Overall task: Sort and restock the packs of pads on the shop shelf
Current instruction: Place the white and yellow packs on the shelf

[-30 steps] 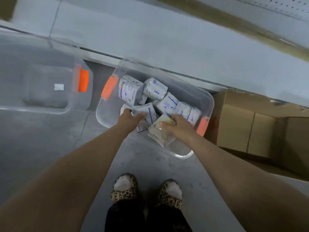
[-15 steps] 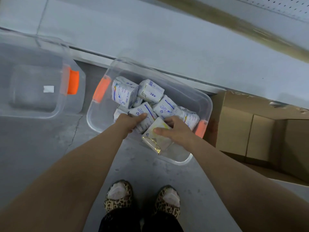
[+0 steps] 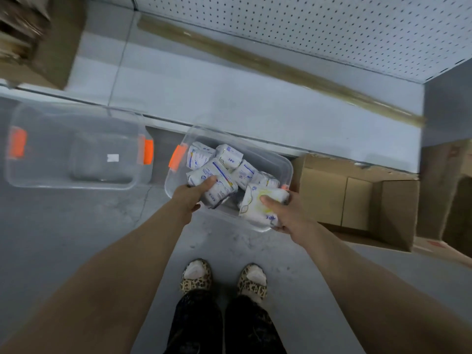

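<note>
Both hands full: left hand [image 3: 190, 198] gripping blue-print pack [image 3: 217, 183], right hand [image 3: 283, 213] gripping yellow-print pack [image 3: 260, 205], both just above clear bin [image 3: 176, 185]. Lift straight, keep types separate, set on shelf [image 3: 229, 98] w/ labels forward.

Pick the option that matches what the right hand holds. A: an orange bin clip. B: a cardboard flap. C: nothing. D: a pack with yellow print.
D: the right hand grips a white pack with yellow print over the near corner of the clear bin.
</note>
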